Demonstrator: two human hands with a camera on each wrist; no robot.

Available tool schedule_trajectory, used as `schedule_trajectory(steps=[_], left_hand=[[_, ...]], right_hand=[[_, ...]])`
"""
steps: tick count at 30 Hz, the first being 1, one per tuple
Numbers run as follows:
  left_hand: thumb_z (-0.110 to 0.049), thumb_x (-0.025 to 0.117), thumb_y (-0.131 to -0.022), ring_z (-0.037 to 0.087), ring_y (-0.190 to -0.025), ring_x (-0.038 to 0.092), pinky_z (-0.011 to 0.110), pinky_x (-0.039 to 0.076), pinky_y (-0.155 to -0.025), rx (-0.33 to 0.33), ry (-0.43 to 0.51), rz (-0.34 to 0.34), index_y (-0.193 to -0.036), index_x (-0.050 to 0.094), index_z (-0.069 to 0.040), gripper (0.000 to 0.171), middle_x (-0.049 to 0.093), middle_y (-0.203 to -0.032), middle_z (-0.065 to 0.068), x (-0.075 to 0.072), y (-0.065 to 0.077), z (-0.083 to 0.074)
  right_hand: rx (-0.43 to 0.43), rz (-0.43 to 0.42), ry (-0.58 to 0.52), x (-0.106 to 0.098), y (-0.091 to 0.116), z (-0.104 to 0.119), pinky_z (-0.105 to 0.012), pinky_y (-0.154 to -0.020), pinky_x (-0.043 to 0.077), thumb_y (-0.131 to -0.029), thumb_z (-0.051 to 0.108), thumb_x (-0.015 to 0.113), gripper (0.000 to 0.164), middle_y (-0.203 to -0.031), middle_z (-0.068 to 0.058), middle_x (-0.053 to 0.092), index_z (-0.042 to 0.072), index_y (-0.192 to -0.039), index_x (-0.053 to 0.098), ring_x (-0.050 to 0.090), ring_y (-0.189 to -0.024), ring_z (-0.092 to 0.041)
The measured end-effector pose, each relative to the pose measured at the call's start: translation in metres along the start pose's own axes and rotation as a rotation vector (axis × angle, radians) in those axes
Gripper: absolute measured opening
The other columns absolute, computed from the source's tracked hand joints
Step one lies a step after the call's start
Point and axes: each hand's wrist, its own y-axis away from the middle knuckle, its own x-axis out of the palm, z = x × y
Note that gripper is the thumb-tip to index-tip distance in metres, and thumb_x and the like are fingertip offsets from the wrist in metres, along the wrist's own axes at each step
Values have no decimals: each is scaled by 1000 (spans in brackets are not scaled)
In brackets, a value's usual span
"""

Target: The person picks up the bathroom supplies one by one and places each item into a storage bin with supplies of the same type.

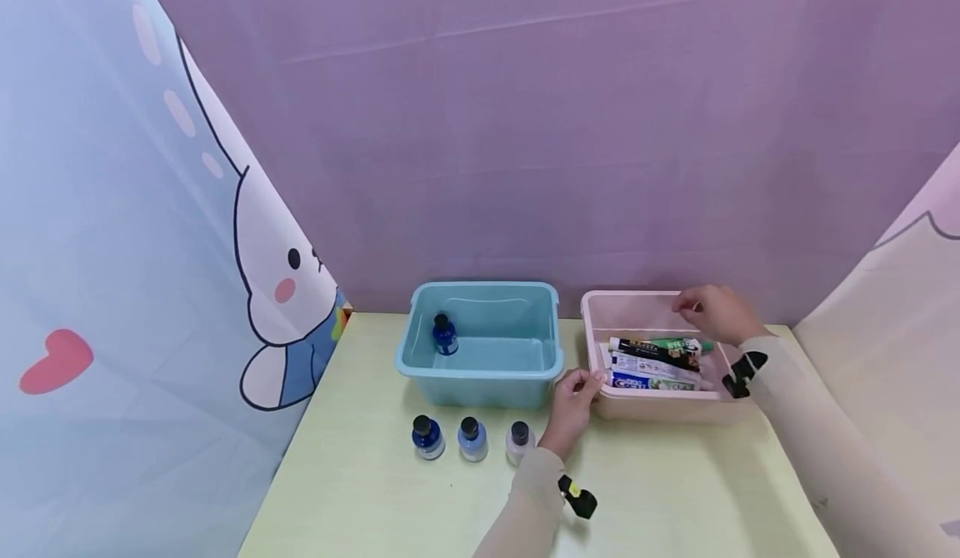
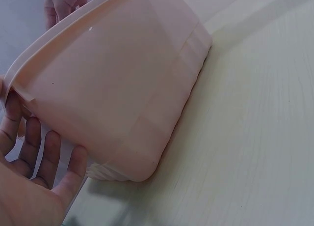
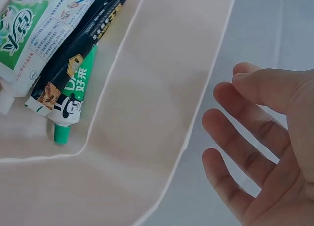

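A pink plastic bin (image 1: 660, 408) stands at the right of the table, with several toothpaste tubes lying in it. Among them are a black tube (image 3: 73, 54) and a green one (image 3: 81, 83) with a green cap. My left hand (image 1: 572, 412) grips the bin's rim at the near left corner, thumb on top and fingers underneath, as the left wrist view (image 2: 44, 172) also shows. Over the bin's far right side is my right hand (image 1: 716, 312). In the right wrist view its loosely bent fingers (image 3: 230, 179) hold nothing and stand apart from the rim.
Left of the pink bin stands a blue bin (image 1: 480, 387) with one dark blue bottle (image 1: 445, 337) inside. In front of it are a dark blue bottle (image 1: 428, 439), a light blue bottle (image 1: 472, 441) and a pale bottle (image 1: 519, 443). A purple cloth (image 1: 525, 141) hangs behind.
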Motion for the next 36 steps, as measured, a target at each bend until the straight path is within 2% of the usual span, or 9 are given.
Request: schedule_trajectory(steps=[8, 12, 17, 22, 26, 32, 36], left_hand=[[-32, 63, -102, 12, -97, 56, 31, 54, -89, -14, -16, -5, -94, 68, -13, 22, 59, -102, -6, 0, -1, 0], [-34, 63, -102, 12, -97, 56, 30, 54, -88, -13, -13, -1, -95, 68, -12, 23, 59, -103, -5, 0, -1, 0], [-34, 65, -100, 11, -95, 56, 27, 54, -85, -6, -14, -4, -94, 67, -11, 25, 59, -101, -4, 2, 0, 2], [-35, 65, -101, 12, -95, 56, 32, 54, -89, -13, -9, 5, -96, 68, -12, 24, 59, -101, -5, 1, 2, 2], [-37, 64, -101, 12, -96, 55, 35, 55, -91, -12, -20, 6, -98, 68, -12, 25, 58, -102, -5, 0, 3, 1], [-40, 61, -102, 12, -97, 54, 32, 53, -88, -12, -41, -11, -97, 67, -15, 26, 58, -103, -6, -1, 3, -2], [-40, 60, -103, 12, -96, 53, 28, 50, -84, -1, -42, -31, -96, 68, -15, 27, 58, -100, -6, -1, 3, -3]], right_hand=[[-60, -57, 20, -1, 16, -3, -48, -79, 55, -97, 11, 66, 15, -99, -12, 75, 7, -106, 77, 68, -88, -26], [-92, -112, 12, 1, 26, -2, -45, -80, 53, -94, 7, 69, 13, -97, -9, 75, 8, -103, 77, 67, -87, -24], [-90, -164, -11, 6, 44, 2, -37, -76, 51, -92, 6, 71, 12, -97, -6, 74, 10, -102, 78, 64, -83, -17], [-88, -220, -38, 15, 60, 6, -32, -70, 50, -94, 11, 71, 9, -98, -5, 75, 12, -101, 78, 60, -79, -7], [-109, -272, -73, 25, 70, 14, -27, -69, 50, -93, 8, 73, 9, -95, -5, 76, 11, -99, 78, 59, -77, -4], [-124, -313, -74, 41, 77, 30, -28, -71, 52, -90, 8, 75, 9, -98, -6, 77, 12, -98, 79, 64, -82, -14], [-121, -312, -129, 52, 80, 40, -26, -71, 53, -91, 6, 75, 10, -99, -6, 74, 13, -97, 78, 62, -82, -9]])
